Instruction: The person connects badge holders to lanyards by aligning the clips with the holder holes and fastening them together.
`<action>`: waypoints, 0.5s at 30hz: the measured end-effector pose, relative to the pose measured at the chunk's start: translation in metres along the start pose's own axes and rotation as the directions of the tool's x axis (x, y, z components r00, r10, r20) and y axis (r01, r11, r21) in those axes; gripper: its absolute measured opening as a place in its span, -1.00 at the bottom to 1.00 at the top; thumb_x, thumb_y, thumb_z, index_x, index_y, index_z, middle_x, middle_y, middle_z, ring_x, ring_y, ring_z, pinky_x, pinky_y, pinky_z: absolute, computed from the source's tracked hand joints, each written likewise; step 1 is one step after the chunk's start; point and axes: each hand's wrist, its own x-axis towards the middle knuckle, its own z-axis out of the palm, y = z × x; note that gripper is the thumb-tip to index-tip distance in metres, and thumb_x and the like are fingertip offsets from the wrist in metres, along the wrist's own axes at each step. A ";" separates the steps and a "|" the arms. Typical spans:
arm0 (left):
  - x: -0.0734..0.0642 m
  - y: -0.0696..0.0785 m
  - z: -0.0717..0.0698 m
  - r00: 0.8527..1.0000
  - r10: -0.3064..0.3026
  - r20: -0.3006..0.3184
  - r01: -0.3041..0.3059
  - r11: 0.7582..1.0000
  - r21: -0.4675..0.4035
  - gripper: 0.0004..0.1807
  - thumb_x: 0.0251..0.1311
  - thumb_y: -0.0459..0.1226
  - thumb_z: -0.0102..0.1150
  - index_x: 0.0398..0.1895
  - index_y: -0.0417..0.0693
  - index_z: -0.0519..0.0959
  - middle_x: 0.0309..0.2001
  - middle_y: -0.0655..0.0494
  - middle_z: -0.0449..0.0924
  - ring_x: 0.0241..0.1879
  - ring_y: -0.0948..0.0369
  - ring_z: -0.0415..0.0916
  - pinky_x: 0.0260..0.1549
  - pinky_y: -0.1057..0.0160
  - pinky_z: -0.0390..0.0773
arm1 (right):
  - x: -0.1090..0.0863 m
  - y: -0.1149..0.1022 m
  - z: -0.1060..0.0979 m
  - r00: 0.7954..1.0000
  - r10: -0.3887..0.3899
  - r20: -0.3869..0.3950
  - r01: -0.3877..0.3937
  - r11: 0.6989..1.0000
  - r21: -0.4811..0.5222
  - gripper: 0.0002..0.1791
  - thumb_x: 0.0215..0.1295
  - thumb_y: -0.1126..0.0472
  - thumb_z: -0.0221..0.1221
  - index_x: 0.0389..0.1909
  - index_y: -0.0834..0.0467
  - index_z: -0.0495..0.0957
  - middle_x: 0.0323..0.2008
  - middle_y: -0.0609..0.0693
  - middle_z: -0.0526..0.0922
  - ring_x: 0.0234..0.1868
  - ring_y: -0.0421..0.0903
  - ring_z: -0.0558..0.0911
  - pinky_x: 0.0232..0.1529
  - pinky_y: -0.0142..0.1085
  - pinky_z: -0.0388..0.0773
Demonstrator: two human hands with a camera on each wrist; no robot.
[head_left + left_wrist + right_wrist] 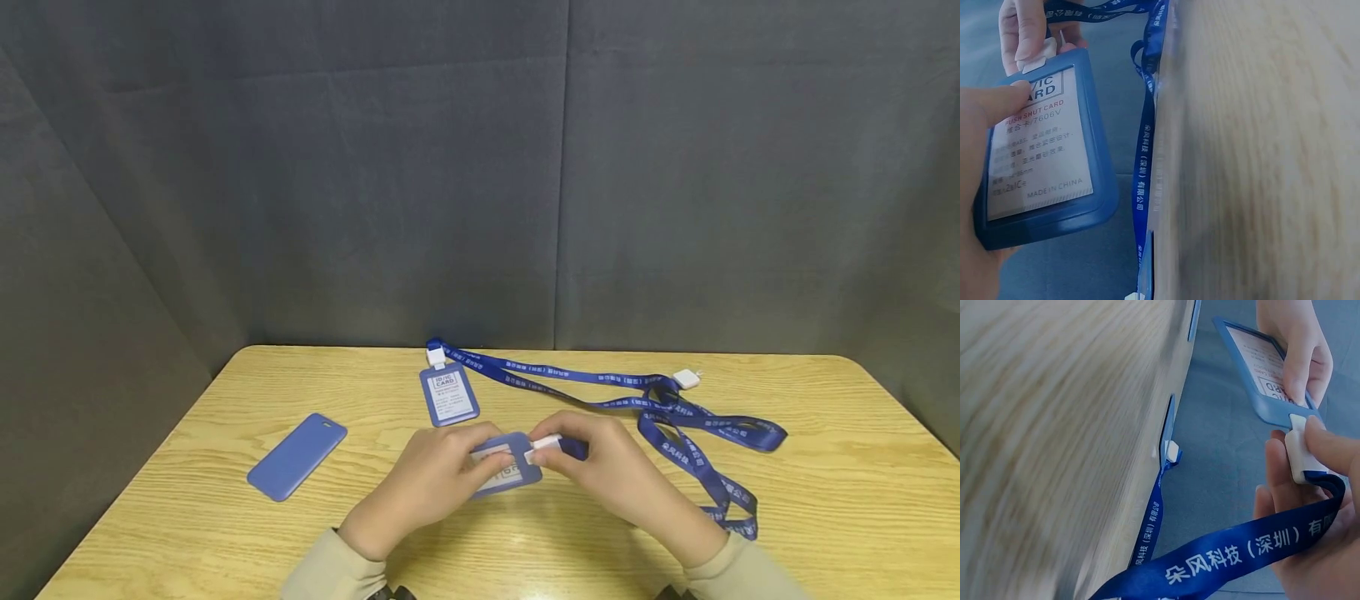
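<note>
Pinching the badge (1050, 144) firmly in the left hand (447, 462) and the white clip (1299, 450) between right hand (603, 454) thumb and fingers, end to end above the table (187, 517), seemingly to keep both steady and lined up.

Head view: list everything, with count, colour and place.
held badge holder: one, blue, near centre
far badge holder: one, blue, left of centre
cards: two, white, in badge holders
slotted case: one, blue, left
clips: three, white, two at badge holders, one right
lanyards: count unclear, blue, centre to right
table: one, light wood, beneath
backdrop: one, dark grey, behind
wrist gear: count unclear, black, bottom edge
left hand: one, bare, on held badge holder
right hand: one, bare, pinching a clip
sleeves: two, beige, bottom
</note>
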 end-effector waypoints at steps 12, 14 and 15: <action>0.000 -0.001 -0.008 0.999 -0.049 -0.015 0.049 0.999 0.019 -0.77 0.39 0.01 0.14 -0.13 0.12 0.65 -0.34 0.37 0.64 -0.49 0.41 0.45 -0.43 0.33 0.47 | 0.000 -0.001 -0.005 0.997 -0.014 -0.074 0.014 1.000 0.003 -0.84 0.31 0.22 0.30 -0.11 0.04 0.68 -0.17 -0.14 0.72 -0.22 -0.18 0.66 -0.18 -0.24 0.61; 0.000 -0.002 -0.011 0.998 -0.060 -0.028 0.061 0.998 0.031 -0.75 0.39 0.02 0.13 -0.13 0.11 0.65 -0.35 0.38 0.64 -0.48 0.41 0.44 -0.43 0.33 0.47 | 0.000 -0.002 -0.009 0.994 -0.004 -0.106 0.005 1.000 0.006 -0.84 0.37 0.19 0.25 -0.09 0.05 0.68 -0.15 -0.13 0.72 -0.17 -0.17 0.67 -0.17 -0.21 0.61; 0.000 -0.003 -0.013 0.997 -0.065 -0.037 0.066 0.997 0.035 -0.74 0.38 0.02 0.13 -0.13 0.10 0.65 -0.36 0.37 0.65 -0.49 0.41 0.43 -0.45 0.33 0.46 | 0.000 -0.002 -0.011 0.993 0.001 -0.119 -0.001 1.000 0.007 -0.83 0.40 0.17 0.22 -0.07 0.06 0.67 -0.14 -0.11 0.72 -0.17 -0.16 0.66 -0.18 -0.18 0.60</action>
